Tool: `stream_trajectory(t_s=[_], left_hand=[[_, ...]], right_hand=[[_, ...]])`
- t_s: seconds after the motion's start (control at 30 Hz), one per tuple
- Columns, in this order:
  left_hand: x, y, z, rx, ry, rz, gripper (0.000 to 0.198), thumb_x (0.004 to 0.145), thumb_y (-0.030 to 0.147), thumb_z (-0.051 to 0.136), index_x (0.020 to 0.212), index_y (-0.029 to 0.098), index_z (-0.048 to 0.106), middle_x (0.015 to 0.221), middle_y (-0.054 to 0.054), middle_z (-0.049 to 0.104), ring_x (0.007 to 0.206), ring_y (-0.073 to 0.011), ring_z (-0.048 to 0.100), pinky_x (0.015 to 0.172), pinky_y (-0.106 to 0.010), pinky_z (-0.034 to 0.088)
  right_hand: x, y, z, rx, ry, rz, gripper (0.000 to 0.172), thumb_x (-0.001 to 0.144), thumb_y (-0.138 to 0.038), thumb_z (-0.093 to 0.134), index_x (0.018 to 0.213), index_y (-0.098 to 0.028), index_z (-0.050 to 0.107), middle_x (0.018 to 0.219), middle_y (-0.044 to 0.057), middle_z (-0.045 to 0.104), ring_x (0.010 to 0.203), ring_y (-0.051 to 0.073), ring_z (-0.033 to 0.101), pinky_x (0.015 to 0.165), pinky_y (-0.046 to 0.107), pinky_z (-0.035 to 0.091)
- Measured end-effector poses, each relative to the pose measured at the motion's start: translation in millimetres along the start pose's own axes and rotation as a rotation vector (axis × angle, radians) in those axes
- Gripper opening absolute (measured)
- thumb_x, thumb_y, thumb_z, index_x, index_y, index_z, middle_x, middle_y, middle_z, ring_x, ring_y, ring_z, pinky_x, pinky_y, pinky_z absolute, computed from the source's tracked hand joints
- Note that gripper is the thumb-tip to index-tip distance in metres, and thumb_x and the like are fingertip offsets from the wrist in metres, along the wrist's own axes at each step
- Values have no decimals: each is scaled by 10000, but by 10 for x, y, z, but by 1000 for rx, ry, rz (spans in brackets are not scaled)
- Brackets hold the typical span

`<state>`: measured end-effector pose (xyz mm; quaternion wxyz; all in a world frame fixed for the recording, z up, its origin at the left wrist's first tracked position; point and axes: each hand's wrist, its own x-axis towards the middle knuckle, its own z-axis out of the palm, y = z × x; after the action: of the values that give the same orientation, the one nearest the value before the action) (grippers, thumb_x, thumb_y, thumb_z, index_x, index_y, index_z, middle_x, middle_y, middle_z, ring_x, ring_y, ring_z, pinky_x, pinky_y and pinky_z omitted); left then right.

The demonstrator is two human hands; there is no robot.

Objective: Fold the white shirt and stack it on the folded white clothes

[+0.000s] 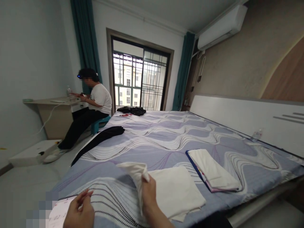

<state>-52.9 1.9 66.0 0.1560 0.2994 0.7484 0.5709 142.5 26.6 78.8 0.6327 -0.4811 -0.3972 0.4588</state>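
Note:
My right hand (pixel 150 193) grips the raised edge of a cream-white cloth (pixel 175 190), thumb on top and fingers underneath. The lifted part folds up and leans left. The rest of this cloth lies flat on the bed, to the right of the hand. My left hand (pixel 79 210) is at the lower left, apart from the cloth, its fingers curled in with nothing visible in them. Beneath it shows a pale pink sheet-like thing (pixel 59 210) with printed figures. To the right lies a stack of folded cloth (pixel 212 169), white on top, with blue and pink edges below.
The patterned bed (pixel 152 139) fills the middle. On it are black clothing (pixel 102 137), a dark bundle (pixel 133 110) at the far end and a clear bottle (pixel 256 135) by the headboard (pixel 237 117). A person (pixel 99 98) sits at a desk (pixel 55 110) on the left.

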Motion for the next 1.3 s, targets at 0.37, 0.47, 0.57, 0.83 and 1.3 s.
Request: stream_trajectory(t_s=[0.37, 0.47, 0.57, 0.83, 1.3], left_hand=[[-372, -189, 467, 64, -446, 363, 356, 724, 513, 527, 912, 243, 661, 940, -45, 728, 759, -216, 675, 713, -342, 559], [-723, -295, 659, 55, -607, 602, 354, 792, 510, 546, 985, 240, 669, 892, -38, 734, 799, -202, 679, 757, -325, 563], [-1103, -344, 801, 99, -711, 769, 366, 808, 502, 576, 1036, 232, 674, 856, -46, 732, 806, -208, 675, 776, -339, 551], [-1296, 99, 1253, 413, -767, 275, 596, 833, 583, 404, 1119, 117, 642, 955, -133, 748, 938, -300, 686, 871, -416, 494], [-1339, 273, 1892, 291, -747, 290, 524, 805, 524, 394, 991, 114, 661, 1052, -182, 731, 1054, -290, 667, 911, -358, 498]], right_hand=[[-55, 173, -2302, 828, 244, 345, 401, 779, -309, 579, 1148, -165, 646, 1005, 70, 756, 1036, 232, 676, 978, 404, 499], [-45, 173, -2519, 824, 191, 417, 386, 809, -295, 592, 1163, -147, 637, 1021, 82, 753, 1054, 231, 670, 960, 395, 510], [74, 94, -2616, 684, 178, 495, 403, 781, -270, 647, 1152, -115, 631, 971, 101, 758, 1005, 242, 688, 896, 383, 544], [590, -176, -2773, -380, -44, 401, 351, 706, -362, 666, 956, -116, 697, 927, 121, 752, 841, 244, 709, 730, 319, 541], [484, 328, -2799, -1013, 200, 33, 535, 825, -422, 473, 1234, -92, 578, 1235, 194, 635, 1166, 299, 587, 996, 374, 432]])
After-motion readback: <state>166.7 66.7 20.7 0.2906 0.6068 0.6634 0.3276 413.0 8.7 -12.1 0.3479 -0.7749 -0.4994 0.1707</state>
